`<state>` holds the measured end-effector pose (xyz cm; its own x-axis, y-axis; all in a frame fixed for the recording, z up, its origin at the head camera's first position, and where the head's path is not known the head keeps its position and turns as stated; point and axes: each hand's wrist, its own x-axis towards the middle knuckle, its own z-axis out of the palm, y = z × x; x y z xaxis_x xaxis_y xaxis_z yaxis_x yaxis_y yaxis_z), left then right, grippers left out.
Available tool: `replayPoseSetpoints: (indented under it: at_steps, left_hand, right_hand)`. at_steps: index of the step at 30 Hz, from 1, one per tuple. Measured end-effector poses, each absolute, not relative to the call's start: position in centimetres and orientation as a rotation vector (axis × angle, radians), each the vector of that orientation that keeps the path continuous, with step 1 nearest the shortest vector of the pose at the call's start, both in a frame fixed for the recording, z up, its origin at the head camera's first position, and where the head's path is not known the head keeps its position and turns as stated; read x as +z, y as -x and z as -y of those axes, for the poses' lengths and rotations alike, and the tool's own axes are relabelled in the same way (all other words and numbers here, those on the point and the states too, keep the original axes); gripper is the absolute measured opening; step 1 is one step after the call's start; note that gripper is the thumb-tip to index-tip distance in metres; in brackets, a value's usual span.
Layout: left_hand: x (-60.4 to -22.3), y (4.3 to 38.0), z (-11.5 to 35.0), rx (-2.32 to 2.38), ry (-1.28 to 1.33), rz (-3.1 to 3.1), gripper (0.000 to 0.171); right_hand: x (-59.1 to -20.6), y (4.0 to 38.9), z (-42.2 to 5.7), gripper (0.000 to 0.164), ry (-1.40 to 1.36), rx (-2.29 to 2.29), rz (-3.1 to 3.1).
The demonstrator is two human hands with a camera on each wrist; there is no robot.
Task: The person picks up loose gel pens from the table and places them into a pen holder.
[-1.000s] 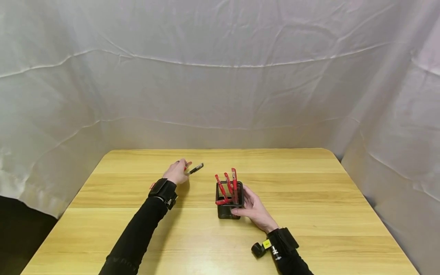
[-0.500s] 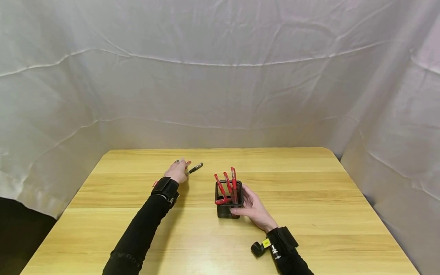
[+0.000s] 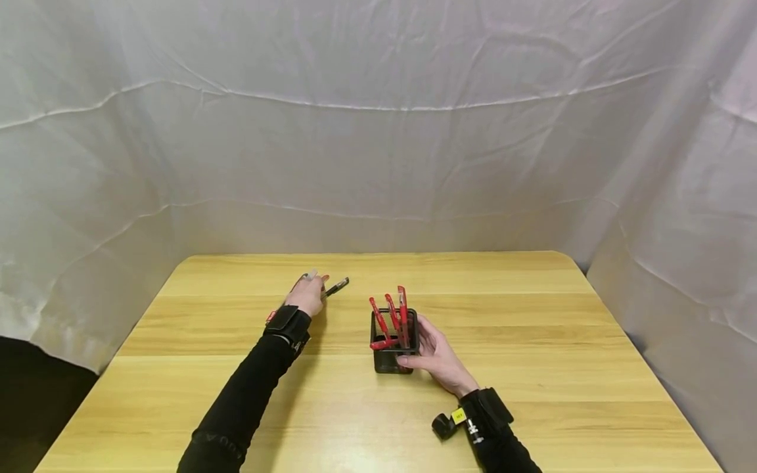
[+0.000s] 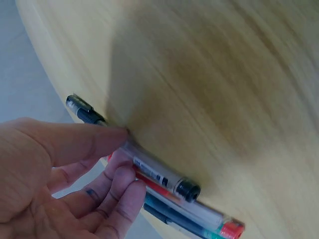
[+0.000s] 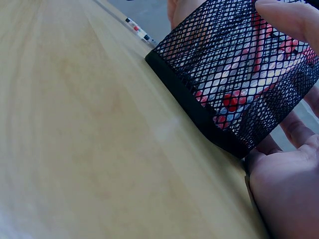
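Note:
My left hand (image 3: 306, 295) is at the far left part of the table, over a few pens. In the left wrist view, its thumb and fingers pinch a clear-barrelled black pen (image 4: 154, 167). Beside that, partly under the fingers, lie a red pen (image 4: 204, 211) and a pen with a teal part (image 4: 172, 214). My right hand (image 3: 440, 358) grips a black mesh pen holder (image 3: 393, 364), thumb in front and fingers behind. Several red pens (image 3: 403, 309) stand leaning in the holder, one tilted low over its front left corner.
The wooden table (image 3: 532, 328) has rounded far corners, and the pens lie near its far edge. A pale curtain (image 3: 378, 151) hangs behind and at both sides. Black cameras and straps sit on both wrists.
My left hand has shifted slightly, and a pale, clear piece now shows at its fingers. The black pen's cap end has barely moved. My right hand and the pen holder stay in place.

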<state>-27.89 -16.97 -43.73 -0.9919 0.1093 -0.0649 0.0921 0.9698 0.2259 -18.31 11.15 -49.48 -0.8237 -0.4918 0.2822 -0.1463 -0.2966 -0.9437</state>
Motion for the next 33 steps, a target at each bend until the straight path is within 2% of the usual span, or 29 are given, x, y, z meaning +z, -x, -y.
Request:
replayPoseSetpoints:
  at_steps: [13,20,33]
  left_hand:
    - [-43.5,27.2,17.1,0.42,-0.178,-3.068,0.029]
    - [-43.2,26.6,17.2,0.62,-0.212,-3.072,0.024]
    - [-42.1,24.3,16.8,1.008,-0.376,-3.072,0.032]
  right_hand:
    - [-49.4,18.2,-11.2,0.082,0.762,-2.204,-1.726]
    - [-49.4,18.2,-11.2,0.082,0.745,-2.196,-1.746]
    - [-49.5,18.2,-11.4,0.081,0.798,-2.221,-1.717]
